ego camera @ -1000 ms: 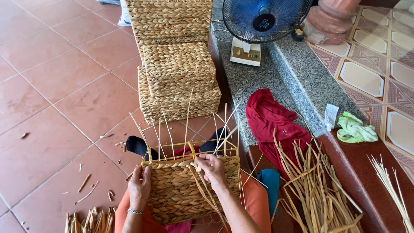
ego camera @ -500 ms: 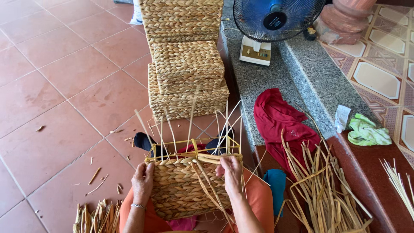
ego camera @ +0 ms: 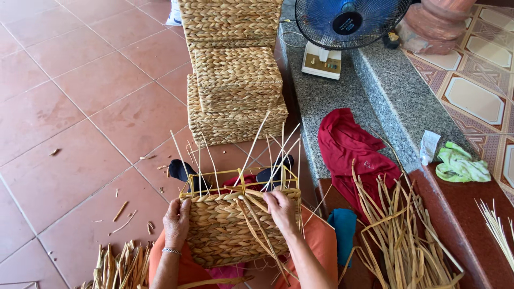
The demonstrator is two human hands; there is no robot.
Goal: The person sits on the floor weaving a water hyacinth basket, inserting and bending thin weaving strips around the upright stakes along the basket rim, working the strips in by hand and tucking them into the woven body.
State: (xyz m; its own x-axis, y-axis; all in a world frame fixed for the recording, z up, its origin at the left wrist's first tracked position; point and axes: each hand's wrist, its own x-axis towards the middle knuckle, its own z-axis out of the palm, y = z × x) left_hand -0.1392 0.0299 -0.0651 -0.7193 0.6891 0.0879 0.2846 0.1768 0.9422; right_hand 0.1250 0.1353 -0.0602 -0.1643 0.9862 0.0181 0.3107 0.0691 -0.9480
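A half-woven straw basket (ego camera: 219,230) on a yellow wire frame rests on my lap, thin upright stalks sticking out of its top. My left hand (ego camera: 176,220) grips the basket's left side, a bracelet on its wrist. At the top right of the woven wall, my right hand (ego camera: 280,210) pinches loose straw strands (ego camera: 257,225) that trail down across the front.
Finished woven baskets (ego camera: 235,80) are stacked ahead on the red tile floor. A blue fan (ego camera: 342,27) stands on a grey stone step. A red cloth (ego camera: 348,144), a green cloth (ego camera: 460,166) and a bundle of straw (ego camera: 401,235) lie to the right. Straw scraps (ego camera: 118,265) sit at lower left.
The view has shifted slightly left. My right hand has moved a little along the basket's top edge with the strands; my left hand stays on the side.
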